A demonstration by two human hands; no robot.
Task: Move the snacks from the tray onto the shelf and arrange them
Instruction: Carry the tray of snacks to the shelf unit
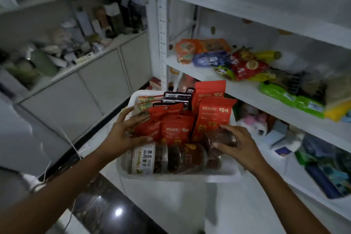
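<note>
A white tray (pixel 182 175) stands in front of me, full of snacks: red pouches (pixel 214 114), black packets (pixel 176 99) and clear round jars (pixel 167 159) lying along its near side. My right hand (pixel 237 148) grips a clear jar of dark snacks (pixel 218 138) at the tray's right side. My left hand (pixel 125 133) reaches over the tray's left rim with spread fingers touching a red pouch (pixel 148 129). The white shelf (pixel 247 89) to the right holds several snack bags (pixel 245 64).
Green and yellow packets (pixel 296 99) lie further right on that shelf board. Lower shelves hold boxes and a blue bin (pixel 326 173). A cluttered counter with cabinets (pixel 76 62) runs along the left. A dark glossy floor strip (pixel 106 207) lies below the tray.
</note>
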